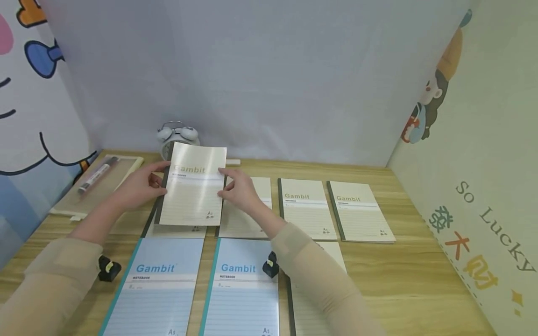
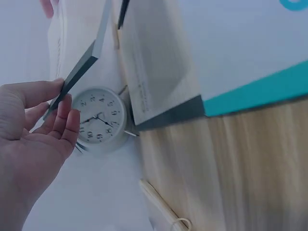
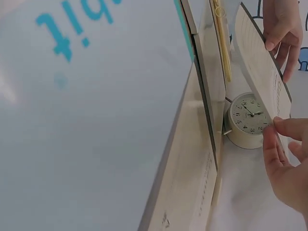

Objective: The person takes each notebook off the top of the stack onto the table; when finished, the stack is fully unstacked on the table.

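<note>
A cream Gambit notebook [image 1: 193,186] with a dark spine is held up above the far row, tilted toward the head camera. My left hand [image 1: 136,189] pinches its spine edge between thumb and fingers, also plain in the left wrist view. On the opposite edge, my right hand [image 1: 241,189] pinches it the same way. Below it lies another cream notebook [image 1: 176,231], mostly covered. To the right of that one, a second cream notebook [image 1: 244,226] is partly hidden by the right hand and forearm. Behind the raised notebook stands a white alarm clock [image 2: 102,115].
Two more cream notebooks, a middle one [image 1: 308,214] and a right one [image 1: 361,217], continue the far row. Nearer lie two blue notebooks, one left [image 1: 164,280] and one right [image 1: 245,284], and a cream one [image 1: 311,298] under my right forearm. A marker [image 1: 97,175] rests on a zip pouch [image 1: 122,175].
</note>
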Demonstrator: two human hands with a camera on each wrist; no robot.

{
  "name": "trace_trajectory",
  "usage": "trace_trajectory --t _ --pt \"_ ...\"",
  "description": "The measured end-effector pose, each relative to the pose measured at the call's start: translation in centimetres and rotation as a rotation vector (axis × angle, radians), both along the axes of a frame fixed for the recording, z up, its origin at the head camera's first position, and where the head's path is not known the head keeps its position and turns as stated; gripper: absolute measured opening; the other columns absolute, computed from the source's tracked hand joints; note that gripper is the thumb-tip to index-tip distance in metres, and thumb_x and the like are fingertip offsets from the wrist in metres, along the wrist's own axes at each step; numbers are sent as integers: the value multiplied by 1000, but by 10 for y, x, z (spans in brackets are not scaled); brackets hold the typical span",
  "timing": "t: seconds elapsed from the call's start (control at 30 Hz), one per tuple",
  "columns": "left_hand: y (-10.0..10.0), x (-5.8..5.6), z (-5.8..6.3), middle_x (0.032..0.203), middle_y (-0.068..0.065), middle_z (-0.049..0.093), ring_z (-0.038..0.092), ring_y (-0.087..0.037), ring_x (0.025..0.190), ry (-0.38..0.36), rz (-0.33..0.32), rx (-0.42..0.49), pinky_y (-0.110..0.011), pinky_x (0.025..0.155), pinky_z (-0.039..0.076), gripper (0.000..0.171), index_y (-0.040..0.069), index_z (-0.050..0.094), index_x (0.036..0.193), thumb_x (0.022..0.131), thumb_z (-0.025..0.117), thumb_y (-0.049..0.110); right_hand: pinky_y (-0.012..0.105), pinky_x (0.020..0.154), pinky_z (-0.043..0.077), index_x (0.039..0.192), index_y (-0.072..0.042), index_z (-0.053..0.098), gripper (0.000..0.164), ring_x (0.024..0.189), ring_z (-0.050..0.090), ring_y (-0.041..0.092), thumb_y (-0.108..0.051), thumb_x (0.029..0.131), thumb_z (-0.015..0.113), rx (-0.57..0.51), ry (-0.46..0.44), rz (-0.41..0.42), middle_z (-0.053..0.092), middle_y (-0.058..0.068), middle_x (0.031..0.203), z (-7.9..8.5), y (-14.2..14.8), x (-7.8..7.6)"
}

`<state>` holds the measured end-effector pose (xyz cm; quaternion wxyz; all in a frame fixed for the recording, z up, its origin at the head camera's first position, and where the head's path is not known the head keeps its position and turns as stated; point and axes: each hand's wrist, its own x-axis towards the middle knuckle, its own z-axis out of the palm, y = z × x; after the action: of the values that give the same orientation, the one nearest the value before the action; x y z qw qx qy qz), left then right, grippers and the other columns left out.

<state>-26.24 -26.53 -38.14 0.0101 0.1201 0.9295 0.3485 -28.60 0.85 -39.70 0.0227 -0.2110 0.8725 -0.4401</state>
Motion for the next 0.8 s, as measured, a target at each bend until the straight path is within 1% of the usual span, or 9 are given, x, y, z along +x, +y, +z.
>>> trace_trajectory --t 0.13,0.2,0.3,0.43,0.53,0.67,0.8 --pt "9 2 10 120 -22 52 55 -29 96 -13 0 -6 -37 76 49 74 4 26 148 86 65 6 20 63 52 142 -17 44 69 79 61 10 -5 80 73 -6 -31 17 49 6 134 12 12 -1" --pt "14 3 16 119 -21 52 55 -28 96 -14 -5 -2 -37 77 49 75 5 25 149 86 65 8 21 64 52 143 -17 43 70 80 62 10 -6 81 73 -1 -42 23 49 4 134 18 19 -2" --pt "22 4 24 112 -18 55 54 -27 94 -9 -11 7 -35 76 48 76 7 26 149 85 67 9 22 66 52 143 -18 42 71 83 63 11 -6 80 73 -12 -62 34 49 4 135 25 29 -4" --pt "32 5 35 106 -16 57 56 -25 93 2 -24 24 -33 76 49 76 9 27 149 85 68 11 23 66 51 144 -20 40 71 84 63 12 -6 82 72 -23 -99 47 48 5 135 35 42 -4" --pt "40 7 42 106 -15 58 56 -24 93 3 -30 37 -34 77 49 77 12 27 149 85 69 12 23 67 48 145 -20 39 71 83 63 12 -7 83 71 -25 -124 61 48 5 135 42 51 -4" --pt "52 9 52 110 -15 57 56 -24 94 12 -35 47 -35 79 49 77 16 27 150 85 69 12 25 74 48 146 -18 36 73 79 64 14 -6 83 71 -52 -141 89 46 7 134 52 65 -4" --pt "66 11 60 115 -16 54 55 -25 98 25 -57 73 -37 83 49 78 15 26 150 85 68 8 28 78 49 147 -18 35 73 76 64 16 -4 84 69 -90 -147 116 43 8 133 63 80 -4"
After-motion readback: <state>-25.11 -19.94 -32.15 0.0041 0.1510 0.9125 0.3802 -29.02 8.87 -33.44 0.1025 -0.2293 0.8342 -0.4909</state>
